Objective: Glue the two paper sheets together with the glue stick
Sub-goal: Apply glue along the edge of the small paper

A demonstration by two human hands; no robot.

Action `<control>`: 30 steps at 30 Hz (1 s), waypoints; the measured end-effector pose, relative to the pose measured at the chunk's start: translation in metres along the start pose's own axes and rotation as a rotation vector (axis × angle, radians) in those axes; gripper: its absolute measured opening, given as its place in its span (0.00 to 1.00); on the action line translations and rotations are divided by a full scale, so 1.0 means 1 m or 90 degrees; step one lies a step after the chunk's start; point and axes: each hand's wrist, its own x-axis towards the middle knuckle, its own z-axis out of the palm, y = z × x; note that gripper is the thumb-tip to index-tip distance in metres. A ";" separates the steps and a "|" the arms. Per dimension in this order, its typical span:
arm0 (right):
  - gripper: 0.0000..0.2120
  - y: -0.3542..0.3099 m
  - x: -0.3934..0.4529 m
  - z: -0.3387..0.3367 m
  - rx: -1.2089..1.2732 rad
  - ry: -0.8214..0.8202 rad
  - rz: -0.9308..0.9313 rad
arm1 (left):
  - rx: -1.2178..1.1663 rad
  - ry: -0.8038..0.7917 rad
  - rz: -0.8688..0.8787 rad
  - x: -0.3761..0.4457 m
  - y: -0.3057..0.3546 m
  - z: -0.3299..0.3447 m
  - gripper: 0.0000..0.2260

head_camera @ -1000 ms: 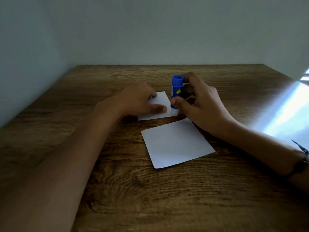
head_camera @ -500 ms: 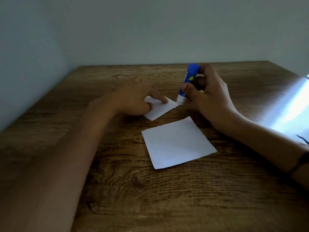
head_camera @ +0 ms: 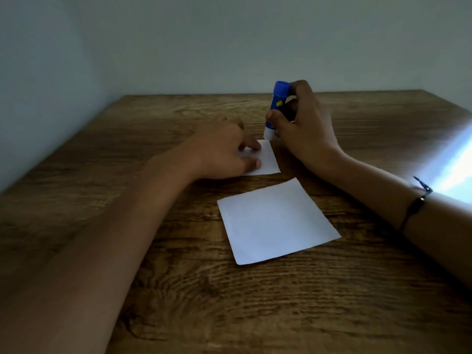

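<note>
Two white paper sheets lie on the wooden table (head_camera: 255, 302). The far sheet (head_camera: 268, 162) is partly covered by my left hand (head_camera: 224, 149), whose spread fingers press it flat. My right hand (head_camera: 304, 129) grips a blue glue stick (head_camera: 277, 108) nearly upright, its white tip down at the far corner of that sheet. Whether the tip touches the paper I cannot tell. The near sheet (head_camera: 275, 221), larger in view, lies flat and untouched between my forearms.
Pale walls close the table in at the back and on the left. A bright patch of light (head_camera: 454, 169) falls on the table's right side. A dark cord bracelet (head_camera: 416, 200) sits on my right wrist.
The glue stick has moved from the far sheet's right edge up to its far corner and stands more upright. The far sheet has shifted a little under my left hand.
</note>
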 end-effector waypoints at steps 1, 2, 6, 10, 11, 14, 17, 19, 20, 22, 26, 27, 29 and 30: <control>0.18 0.000 0.001 0.001 -0.008 -0.004 -0.002 | -0.006 0.001 0.001 0.000 0.000 0.000 0.19; 0.18 0.001 0.001 0.001 -0.016 -0.008 -0.006 | -0.013 0.003 0.001 0.001 0.000 0.000 0.19; 0.19 0.004 0.003 0.002 -0.044 -0.027 -0.020 | -0.032 0.006 -0.001 0.003 -0.002 0.001 0.19; 0.20 0.005 0.005 0.004 -0.052 -0.038 -0.028 | -0.045 0.005 0.001 0.004 -0.003 0.002 0.19; 0.20 0.005 0.005 0.005 -0.055 -0.040 -0.032 | -0.045 0.002 0.000 0.004 -0.003 0.002 0.19; 0.19 0.005 0.005 0.006 -0.059 -0.042 -0.037 | -0.038 -0.008 -0.005 0.004 -0.002 0.000 0.20; 0.19 0.004 0.005 0.006 -0.054 -0.047 -0.034 | -0.030 -0.011 -0.008 0.003 0.000 0.000 0.20; 0.19 0.004 0.005 0.006 -0.049 -0.050 -0.033 | -0.028 -0.012 -0.015 0.003 0.000 0.000 0.20; 0.19 0.004 0.005 0.007 -0.049 -0.052 -0.033 | -0.026 -0.012 -0.015 0.003 0.000 0.000 0.20; 0.19 0.005 0.004 0.007 -0.054 -0.054 -0.035 | -0.022 -0.009 -0.014 0.002 0.000 -0.001 0.21; 0.19 0.004 0.003 0.007 -0.054 -0.050 -0.035 | -0.012 -0.007 -0.009 0.001 0.000 -0.001 0.21; 0.19 0.004 0.003 0.007 -0.056 -0.049 -0.037 | -0.007 -0.007 -0.008 0.001 0.000 -0.001 0.21; 0.18 0.003 0.002 0.007 -0.060 -0.048 -0.042 | -0.003 -0.005 -0.007 0.001 -0.001 0.000 0.21; 0.18 0.003 0.001 0.006 -0.063 -0.048 -0.045 | -0.002 -0.003 -0.007 0.002 -0.001 0.000 0.21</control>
